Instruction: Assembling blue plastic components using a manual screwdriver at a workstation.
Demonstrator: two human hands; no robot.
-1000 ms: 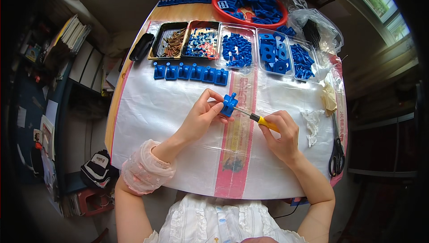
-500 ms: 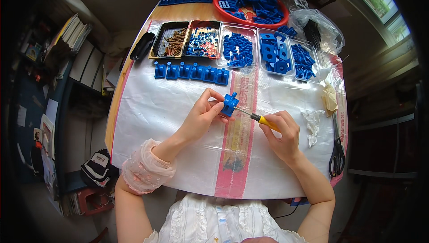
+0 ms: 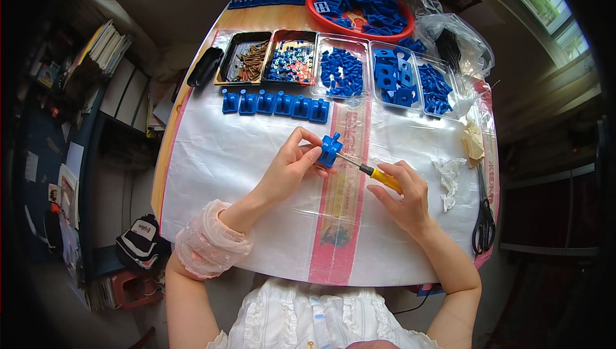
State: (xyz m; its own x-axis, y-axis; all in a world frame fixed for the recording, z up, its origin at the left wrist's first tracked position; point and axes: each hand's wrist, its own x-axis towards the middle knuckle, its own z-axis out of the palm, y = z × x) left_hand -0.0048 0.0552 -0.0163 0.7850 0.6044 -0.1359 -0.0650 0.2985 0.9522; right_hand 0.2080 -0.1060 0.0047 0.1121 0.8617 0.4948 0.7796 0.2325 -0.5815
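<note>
Over the middle of the table, my left hand (image 3: 299, 158) pinches a small blue plastic bracket (image 3: 330, 149) between thumb and fingers, a peg sticking up from its top. A screwdriver (image 3: 387, 180) with a yellow and black handle points at the bracket's right side; its tip meets the part there, though the exact contact is too small to see. My right hand (image 3: 409, 196) holds the handle with its fingers, the thumb slightly off it. Several similar blue brackets (image 3: 283, 103) stand in a row beyond my hands.
Behind the row stand trays of screws (image 3: 252, 60), nuts (image 3: 293, 60), small blue pieces (image 3: 341, 72), blue plates (image 3: 394, 76) and more blue parts (image 3: 436, 88). A red basin (image 3: 410, 27) of blue parts sits farther back. Scissors (image 3: 484, 227) and crumpled tissue (image 3: 448, 181) lie right.
My right thumb has lifted away from the screwdriver handle and its fingers have shifted on it. My left hand and the bracket stay in place.
</note>
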